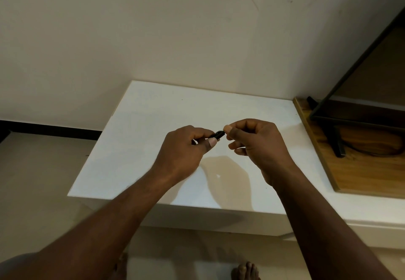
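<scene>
Since only a short stretch of the black part (218, 135) shows between the two hands, I can't say what it is (pen, cap, or plug are all possible; most of it is hidden in the fist). It sits in the air above the white table (153, 122), roughly over the middle, touching nothing but fingers. Left hand (186, 148) is curled round its near end, thumb (211, 143) pressed along the side. Right hand (256, 143) pinches the far tip between thumb and forefinger, other fingers loosely curled below and holding nothing. Handling guess: light, rigid, smooth and glossy, so likely slippery under dry pads; it looks thin enough that a side load could snap or bend it. Best hold is what's on show, I'd say: wrap the body with one hand for torque reaction, pinch the end with the other, and keep pull or twist along the axis, not across it. If the two halves part suddenly, the small one could drop, so working low over the table makes sense. Outward from there: a wooden board (361, 170) butts against the table's right edge, carrying a dark screen (359, 113) on a black leg (336, 141). Plain wall (175, 27) behind, a bare foot (246, 271) on the floor below.
</scene>
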The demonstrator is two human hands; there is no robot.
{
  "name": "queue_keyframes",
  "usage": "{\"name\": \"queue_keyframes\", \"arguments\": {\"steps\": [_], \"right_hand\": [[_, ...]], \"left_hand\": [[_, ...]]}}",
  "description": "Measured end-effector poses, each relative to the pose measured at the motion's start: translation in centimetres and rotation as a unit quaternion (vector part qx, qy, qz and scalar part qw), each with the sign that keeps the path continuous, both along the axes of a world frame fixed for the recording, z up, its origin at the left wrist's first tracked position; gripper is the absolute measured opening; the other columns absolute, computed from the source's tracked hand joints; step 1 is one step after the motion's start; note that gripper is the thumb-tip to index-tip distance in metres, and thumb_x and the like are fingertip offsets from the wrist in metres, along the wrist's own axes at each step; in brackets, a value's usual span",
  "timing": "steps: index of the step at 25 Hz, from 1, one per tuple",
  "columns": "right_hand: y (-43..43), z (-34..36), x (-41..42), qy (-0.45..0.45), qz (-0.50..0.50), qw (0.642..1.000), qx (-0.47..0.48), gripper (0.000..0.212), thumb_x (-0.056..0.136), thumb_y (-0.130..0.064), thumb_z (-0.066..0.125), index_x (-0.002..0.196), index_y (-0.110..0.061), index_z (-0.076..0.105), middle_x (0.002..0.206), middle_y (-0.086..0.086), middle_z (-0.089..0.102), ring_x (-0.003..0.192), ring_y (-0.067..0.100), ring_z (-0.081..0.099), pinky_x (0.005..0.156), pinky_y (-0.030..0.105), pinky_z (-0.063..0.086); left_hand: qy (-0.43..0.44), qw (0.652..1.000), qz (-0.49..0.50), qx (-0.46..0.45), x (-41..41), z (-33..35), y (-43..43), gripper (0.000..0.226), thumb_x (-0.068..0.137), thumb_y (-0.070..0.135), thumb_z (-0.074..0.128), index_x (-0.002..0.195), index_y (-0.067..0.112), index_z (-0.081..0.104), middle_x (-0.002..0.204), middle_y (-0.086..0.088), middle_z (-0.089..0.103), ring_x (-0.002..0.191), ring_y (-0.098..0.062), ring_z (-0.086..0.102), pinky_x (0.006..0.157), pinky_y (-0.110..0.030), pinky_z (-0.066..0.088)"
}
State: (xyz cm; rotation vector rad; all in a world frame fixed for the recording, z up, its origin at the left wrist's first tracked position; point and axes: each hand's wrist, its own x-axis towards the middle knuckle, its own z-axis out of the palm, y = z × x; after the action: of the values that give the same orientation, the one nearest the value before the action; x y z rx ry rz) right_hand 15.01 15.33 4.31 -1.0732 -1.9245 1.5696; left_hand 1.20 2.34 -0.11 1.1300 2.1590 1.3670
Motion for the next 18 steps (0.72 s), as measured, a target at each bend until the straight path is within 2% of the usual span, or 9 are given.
{"name": "queue_keyframes", "arguments": {"steps": [5, 9, 12, 16, 18], "right_hand": [[-0.2, 0.0, -0.2, -0.019, -0.023, 0.999, 0.039, 0.012, 0.096, -0.022, 0.077, 0.085, -0.017, 0.079, 0.078, 0.001, 0.079, 0.066, 0.009, 0.075, 0.067, 0.028, 0.056], [-0.2, -0.1, -0.3, -0.015, -0.038, 0.998, 0.056, 0.013, 0.097, -0.020, 0.076, 0.084, -0.018, 0.078, 0.077, 0.002, 0.078, 0.066, 0.008, 0.075, 0.071, 0.029, 0.059], [0.1, -0.2, -0.4, -0.007, -0.042, 0.998, 0.053, 0.014, 0.098, -0.019, 0.074, 0.085, -0.016, 0.078, 0.077, 0.001, 0.077, 0.066, 0.008, 0.075, 0.066, 0.025, 0.058], [2.9, 0.5, 0.9, 0.053, -0.140, 0.988, 0.043, 0.018, 0.101, -0.016, 0.070, 0.086, -0.019, 0.079, 0.079, -0.004, 0.076, 0.064, 0.005, 0.074, 0.063, 0.024, 0.059], [5.0, 0.5, 2.4, 0.012, -0.164, 0.980, 0.112, 0.018, 0.100, -0.017, 0.071, 0.084, -0.024, 0.078, 0.082, -0.008, 0.079, 0.067, 0.004, 0.076, 0.069, 0.027, 0.062]], "left_hand": [[0.012, 1.000, -0.005, -0.012, 0.3, 0.2, 0.2, 0.018, 0.100, 0.038, 0.066, 0.110, 0.035, 0.080, 0.093, 0.014, 0.071, 0.088, -0.005, 0.064, 0.076, -0.027, 0.051], [0.037, 0.999, -0.004, -0.009, 0.3, 0.5, 0.3, 0.018, 0.100, 0.038, 0.065, 0.108, 0.036, 0.081, 0.088, 0.016, 0.069, 0.083, -0.002, 0.061, 0.068, -0.022, 0.041], [0.051, 0.999, -0.001, -0.016, 0.3, 0.5, 0.4, 0.018, 0.100, 0.036, 0.065, 0.107, 0.034, 0.081, 0.088, 0.015, 0.068, 0.082, -0.003, 0.060, 0.067, -0.022, 0.039], [0.045, 0.997, 0.035, -0.045, -0.5, -0.1, 0.0, 0.017, 0.099, 0.034, 0.066, 0.102, 0.031, 0.082, 0.092, 0.011, 0.070, 0.082, -0.001, 0.061, 0.067, -0.017, 0.039], [0.047, 0.997, 0.047, -0.039, -0.7, -0.1, -0.2, 0.017, 0.100, 0.035, 0.066, 0.103, 0.032, 0.082, 0.092, 0.010, 0.071, 0.081, -0.001, 0.060, 0.066, -0.016, 0.039]]}}
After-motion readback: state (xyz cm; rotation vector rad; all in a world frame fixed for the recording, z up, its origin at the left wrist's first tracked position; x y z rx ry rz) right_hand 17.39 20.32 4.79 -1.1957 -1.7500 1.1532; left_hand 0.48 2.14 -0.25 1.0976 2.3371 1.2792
